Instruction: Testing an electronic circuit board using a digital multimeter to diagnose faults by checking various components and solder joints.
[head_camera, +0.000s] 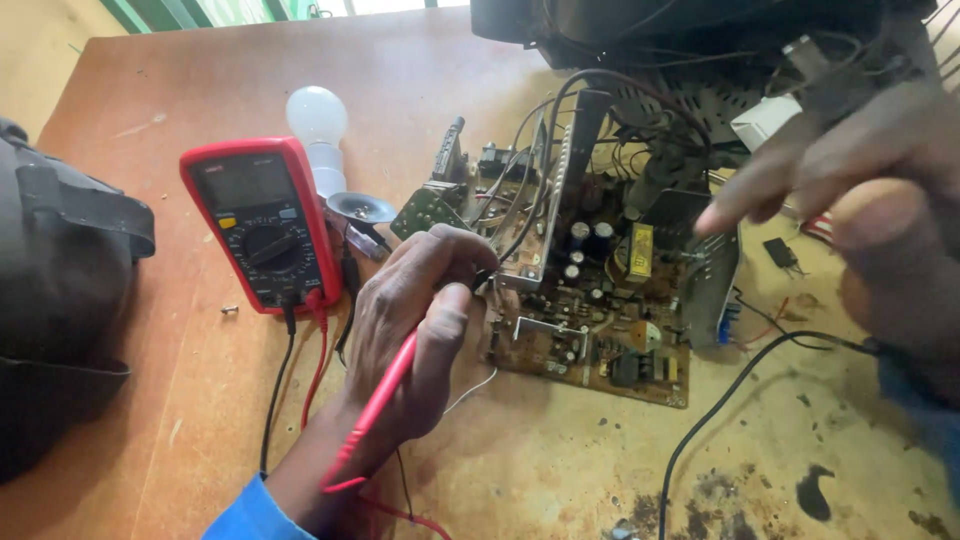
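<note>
My left hand (420, 320) grips a red test probe (385, 395) like a pen, its tip hidden by my fingers at the left edge of a brown circuit board (600, 345) crowded with capacitors, wires and a metal heat sink. The probe's red lead runs back toward a red digital multimeter (262, 222) lying just left of the hand. My right hand (880, 200) hovers blurred above the board's right side, fingers stretched toward it. A black lead (720, 400) curves up to the underside of that hand; whether the hand holds it is unclear.
A white light bulb (318, 125) lies behind the multimeter. A dark bag (50, 300) fills the left edge. A black appliance casing (650, 30) with tangled wires sits behind the board. The wooden table (560, 470) is stained, with a small screw (229, 310) near the meter.
</note>
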